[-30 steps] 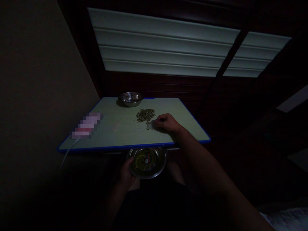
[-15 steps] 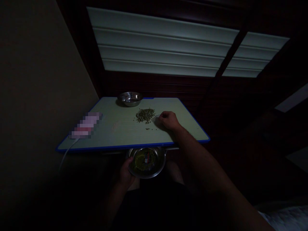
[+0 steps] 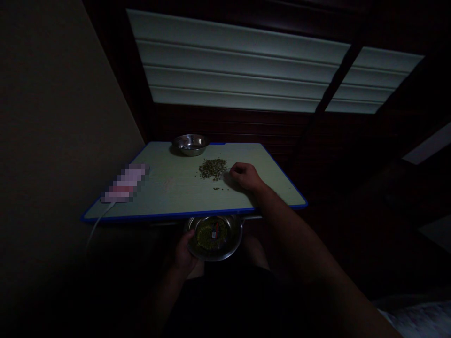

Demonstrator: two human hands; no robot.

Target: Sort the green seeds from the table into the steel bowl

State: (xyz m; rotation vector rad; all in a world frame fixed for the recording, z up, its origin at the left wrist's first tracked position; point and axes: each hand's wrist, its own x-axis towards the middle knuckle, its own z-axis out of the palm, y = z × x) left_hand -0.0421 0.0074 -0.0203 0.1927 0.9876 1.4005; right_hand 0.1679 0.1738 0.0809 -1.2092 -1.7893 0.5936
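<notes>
My left hand (image 3: 185, 251) grips the left rim of a steel bowl (image 3: 234, 246), held just below the table's front edge. Small green grains, like mung beans (image 3: 204, 237), lie in this bowl around a dark and red label. Over the table, my right hand (image 3: 244, 175) is closed at the right side of a loose pile of the same sort of grains (image 3: 212, 168). A thin pale, see-through thing (image 3: 224, 174) shows at its fingertips; its kind is too dim to make out. A few single grains lie in front of the pile.
A second steel bowl (image 3: 190, 145) stands at the back left of the pale, blue-edged table (image 3: 176, 199). At the left edge lies a blurred-out pinkish object (image 3: 126, 183) with a white cable (image 3: 97, 227). Behind the table is a dark slatted panel (image 3: 239, 65).
My right hand has shifted slightly left, nearer the pile, along with the pale thing at its fingertips. My left hand and the bowl have stayed in place.
</notes>
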